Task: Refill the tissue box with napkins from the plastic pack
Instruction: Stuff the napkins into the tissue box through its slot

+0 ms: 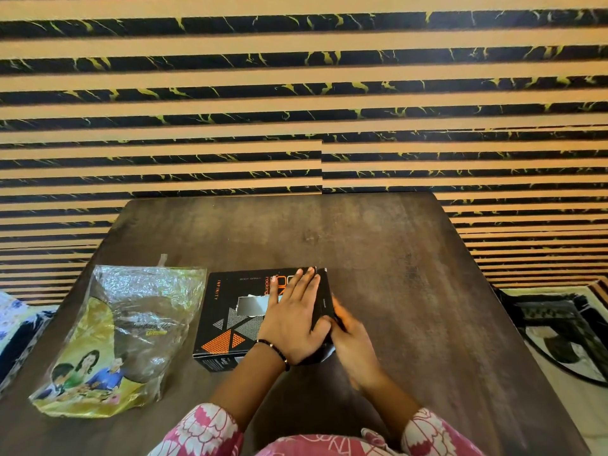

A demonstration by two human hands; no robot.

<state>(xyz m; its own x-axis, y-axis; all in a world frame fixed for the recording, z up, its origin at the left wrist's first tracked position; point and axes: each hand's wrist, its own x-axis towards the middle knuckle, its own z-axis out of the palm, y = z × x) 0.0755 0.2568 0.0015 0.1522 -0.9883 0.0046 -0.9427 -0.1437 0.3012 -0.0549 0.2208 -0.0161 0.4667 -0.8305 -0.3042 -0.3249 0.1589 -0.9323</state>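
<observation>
Looking down from the head cam: the black tissue box (237,319) sits mid-table (378,258), a bit of white napkin (251,305) showing at its top slot. The left hand (292,320) lies flat on the box's lid, fingers straight and spread, gripping nothing. The right hand (350,343) is against the box's right end, blurry, so can't tell how its fingers are set. The plastic pack (121,337) lies just left of the box, crinkled.

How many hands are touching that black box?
2: the left hand lies flat on top of the black box; the right hand is at its right side.
</observation>
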